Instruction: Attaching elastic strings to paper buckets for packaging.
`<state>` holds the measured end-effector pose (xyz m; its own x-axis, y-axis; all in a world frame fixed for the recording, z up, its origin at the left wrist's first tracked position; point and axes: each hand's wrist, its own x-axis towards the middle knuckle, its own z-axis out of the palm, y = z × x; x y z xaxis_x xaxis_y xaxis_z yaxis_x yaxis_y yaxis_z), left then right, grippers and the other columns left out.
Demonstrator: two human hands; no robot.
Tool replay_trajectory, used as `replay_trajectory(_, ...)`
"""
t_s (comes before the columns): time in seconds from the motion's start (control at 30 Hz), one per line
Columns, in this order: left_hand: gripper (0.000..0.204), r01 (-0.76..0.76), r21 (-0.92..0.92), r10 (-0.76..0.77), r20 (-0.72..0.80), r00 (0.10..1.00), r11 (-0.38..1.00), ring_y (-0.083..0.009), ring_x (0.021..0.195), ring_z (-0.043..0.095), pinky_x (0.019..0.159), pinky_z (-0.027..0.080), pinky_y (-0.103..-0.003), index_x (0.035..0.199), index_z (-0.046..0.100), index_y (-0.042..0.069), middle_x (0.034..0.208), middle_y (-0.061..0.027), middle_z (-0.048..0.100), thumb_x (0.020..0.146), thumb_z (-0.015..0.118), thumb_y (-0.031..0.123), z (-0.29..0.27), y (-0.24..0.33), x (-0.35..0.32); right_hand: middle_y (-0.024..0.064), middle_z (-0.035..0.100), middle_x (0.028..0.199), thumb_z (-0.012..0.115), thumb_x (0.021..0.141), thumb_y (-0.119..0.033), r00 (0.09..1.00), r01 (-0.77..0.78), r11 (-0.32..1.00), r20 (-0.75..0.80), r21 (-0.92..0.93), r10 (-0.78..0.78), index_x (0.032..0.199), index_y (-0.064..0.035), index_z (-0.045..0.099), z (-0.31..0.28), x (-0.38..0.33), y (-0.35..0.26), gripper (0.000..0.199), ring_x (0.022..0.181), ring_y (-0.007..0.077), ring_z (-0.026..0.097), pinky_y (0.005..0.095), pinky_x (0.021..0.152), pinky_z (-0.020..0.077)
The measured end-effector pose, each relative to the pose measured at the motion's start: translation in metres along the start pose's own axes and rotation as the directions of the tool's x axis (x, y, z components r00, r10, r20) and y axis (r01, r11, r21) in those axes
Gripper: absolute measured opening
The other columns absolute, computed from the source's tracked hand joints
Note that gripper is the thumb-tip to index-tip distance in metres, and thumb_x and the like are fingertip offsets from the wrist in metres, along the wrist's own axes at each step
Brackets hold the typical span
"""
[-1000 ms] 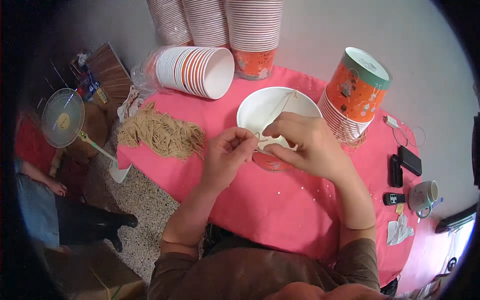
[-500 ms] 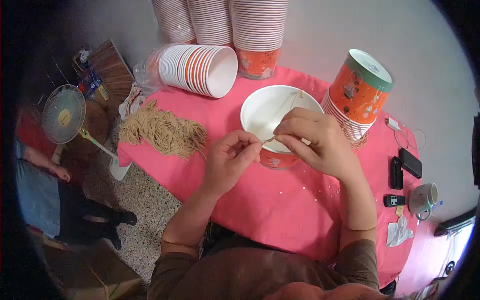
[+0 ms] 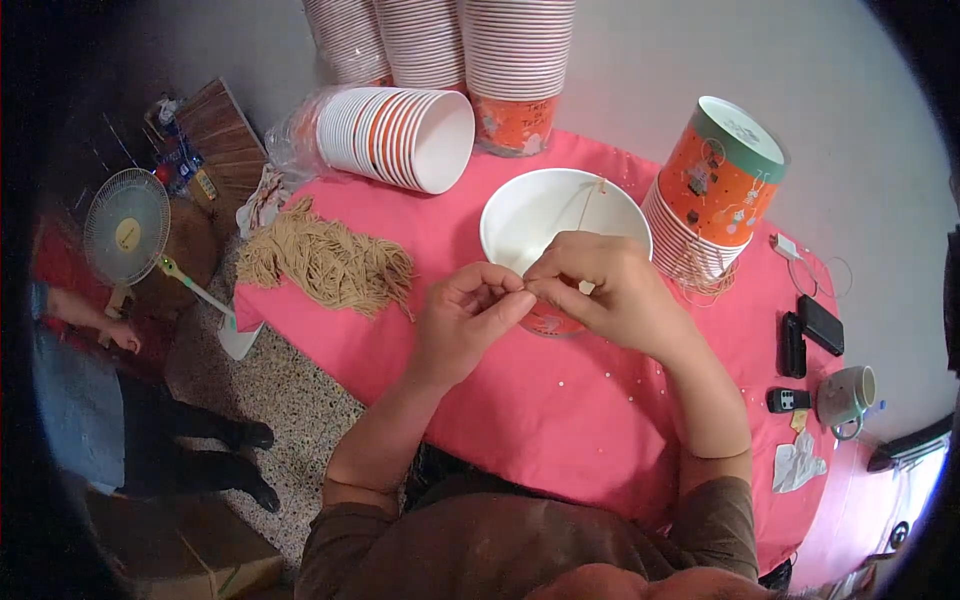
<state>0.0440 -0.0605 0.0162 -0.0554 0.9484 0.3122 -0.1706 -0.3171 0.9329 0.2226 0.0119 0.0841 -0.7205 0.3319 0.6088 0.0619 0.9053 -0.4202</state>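
A white-lined paper bucket [image 3: 510, 215] with an orange outside stands upright on the pink cloth in front of me. A thin tan cord [image 3: 584, 213] runs from its far rim down across the inside toward my hands. Over the bucket's near rim, my left hand [image 3: 458, 325] pinches with thumb and forefinger. Fingertips of my right hand [image 3: 610, 295] meet it there, also pinched. The cord's end lies between them, mostly covered by the fingers. Left of the bucket lies a loose pile of tan cords [image 3: 325, 262].
Upside-down orange buckets [image 3: 715, 180] with cords stand stacked at right. Another stack [image 3: 395, 140] lies on its side, and tall stacks [image 3: 515, 70] rise behind. A mug [image 3: 845, 395], black cases [image 3: 820, 325] and crumpled tissue [image 3: 798, 465] sit at the right edge. A person [image 3: 80, 400] and a fan [image 3: 128, 232] are at left.
My right hand has moved left and my fingertips have come together, covering the twisted cord that showed between them. The person's feet at left have shifted.
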Motion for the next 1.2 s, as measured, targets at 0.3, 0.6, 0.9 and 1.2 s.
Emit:
replay_trajectory(0.3, 0.01, -0.247, 0.299, 0.272, -0.042, 0.962, 0.922, -0.0001, 0.065, 0.052, 0.054, 0.039, -0.016, 0.091, 0.058, 0.002, 0.076, 0.004, 0.057, 0.085, 0.061, -0.006, 0.008, -0.002, 0.0, 0.0026, 0.057, 0.072, 0.056, 0.094, -0.012, 0.896, -0.436, 0.829, 0.251, 0.351, 0.365, 0.089, 0.0022, 0.06, -0.001, 0.001, 0.003, 0.015, 0.07, 0.0085, 0.05, 0.0259, 0.062, 0.0421)
replay_trajectory(0.6, 0.011, -0.322, 0.386, 0.378, -0.075, 0.923, 0.864, -0.0008, 0.066, 0.053, 0.055, 0.041, -0.017, 0.092, 0.059, 0.002, 0.078, 0.002, 0.058, 0.085, 0.062, -0.006, 0.011, -0.004, 0.0, 0.0092, 0.053, 0.067, 0.053, 0.096, -0.014, 0.94, -0.324, 0.922, 0.183, 0.212, 0.288, 0.085, 0.0035, 0.057, 0.004, 0.001, 0.0, 0.021, 0.064, 0.0148, 0.049, 0.0309, 0.059, 0.0422)
replay_trajectory(0.9, 0.005, -0.141, 0.02, 0.143, -0.123, 0.982, 0.99, 0.0001, 0.063, 0.046, 0.054, 0.036, -0.015, 0.094, 0.057, 0.003, 0.076, 0.0044, 0.055, 0.09, 0.057, 0.0, 0.008, 0.0, 0.004, 0.0161, 0.057, 0.075, 0.059, 0.089, -0.017, 0.98, -0.18, 0.977, -0.066, 0.114, 0.188, 0.081, -0.0002, 0.056, 0.014, 0.003, 0.0, 0.019, 0.075, 0.0345, 0.059, 0.0437, 0.066, 0.0449)
replay_trajectory(1.2, 0.004, 0.067, -0.252, -0.08, -0.045, 0.996, 0.965, -0.0016, 0.051, 0.037, 0.045, 0.029, -0.019, 0.09, 0.056, 0.005, 0.064, 0.0056, 0.046, 0.09, 0.057, 0.009, 0.001, 0.007, 0.005, 0.0136, 0.06, 0.083, 0.064, 0.08, 0.0, 0.991, 0.033, 0.994, -0.131, 0.108, -0.019, 0.09, -0.0017, 0.055, 0.02, 0.001, -0.001, 0.014, 0.081, 0.033, 0.06, 0.0401, 0.071, 0.0484)
